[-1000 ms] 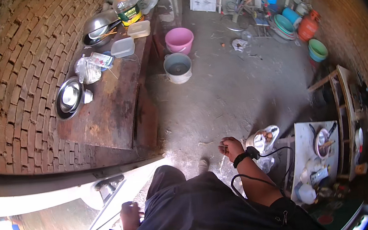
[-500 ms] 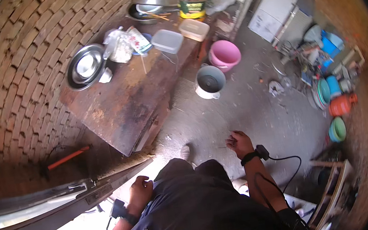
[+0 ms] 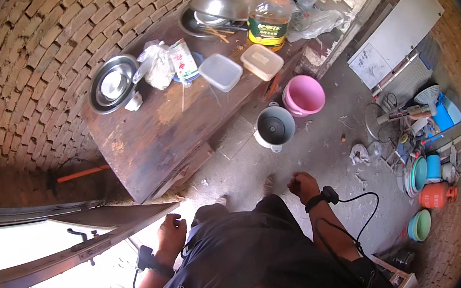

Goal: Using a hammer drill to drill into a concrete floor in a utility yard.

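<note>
My left hand [image 3: 171,234] hangs at my left side by the open door, fingers loosely bent and a little apart, holding nothing. On the other side, my right hand [image 3: 304,186] is held over the floor in front of my right hip, its fingers also half curled and apart, with nothing seen in it. Each wrist wears a dark strap with a small cabled box. Ahead of the right hand, a grey pot-like bucket [image 3: 274,128] stands on the floor. A pink bucket [image 3: 304,95] stands right behind it. Neither hand touches anything.
A worn wooden table [image 3: 143,146] carries metal basins [image 3: 113,85], plastic boxes [image 3: 221,72], bags and an oil jug [image 3: 268,16]. The door [image 3: 54,266] stands at my left. Clutter, an orange gas cylinder [image 3: 436,196] and a green basin [image 3: 420,226] line the right wall.
My view has shifted, so the table and buckets appear lower and further right, and more of the doorway shows. My feet have moved. Both hands stay free at my sides.
</note>
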A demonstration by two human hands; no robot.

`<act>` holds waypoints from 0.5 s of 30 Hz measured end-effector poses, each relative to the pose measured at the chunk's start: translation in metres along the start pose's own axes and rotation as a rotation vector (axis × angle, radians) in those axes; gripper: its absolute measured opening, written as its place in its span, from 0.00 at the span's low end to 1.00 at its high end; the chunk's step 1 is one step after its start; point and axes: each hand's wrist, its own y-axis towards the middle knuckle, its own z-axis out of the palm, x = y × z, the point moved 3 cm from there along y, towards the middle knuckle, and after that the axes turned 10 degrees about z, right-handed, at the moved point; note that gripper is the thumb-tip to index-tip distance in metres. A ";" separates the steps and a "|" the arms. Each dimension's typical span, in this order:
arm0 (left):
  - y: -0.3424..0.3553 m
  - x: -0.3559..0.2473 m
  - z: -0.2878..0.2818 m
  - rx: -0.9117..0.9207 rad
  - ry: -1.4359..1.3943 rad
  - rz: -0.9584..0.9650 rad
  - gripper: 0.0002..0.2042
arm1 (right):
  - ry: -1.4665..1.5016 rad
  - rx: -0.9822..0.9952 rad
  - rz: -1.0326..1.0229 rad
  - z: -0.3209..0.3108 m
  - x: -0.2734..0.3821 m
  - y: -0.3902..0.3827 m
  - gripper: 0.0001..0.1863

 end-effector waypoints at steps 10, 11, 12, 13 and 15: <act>0.027 -0.111 0.067 -0.034 0.022 -0.036 0.14 | -0.149 -0.148 0.009 -0.072 0.147 0.032 0.15; 0.031 -0.118 0.070 -0.028 0.025 -0.049 0.14 | -0.183 -0.178 0.018 -0.075 0.155 0.036 0.17; 0.037 -0.127 0.072 -0.027 0.026 -0.052 0.14 | -0.184 -0.177 0.021 -0.076 0.162 0.039 0.17; 0.042 -0.136 0.072 -0.023 0.025 -0.068 0.14 | -0.210 -0.175 0.038 -0.075 0.168 0.042 0.19; 0.059 -0.150 0.075 -0.014 0.026 -0.082 0.14 | -0.245 -0.168 0.051 -0.072 0.176 0.048 0.21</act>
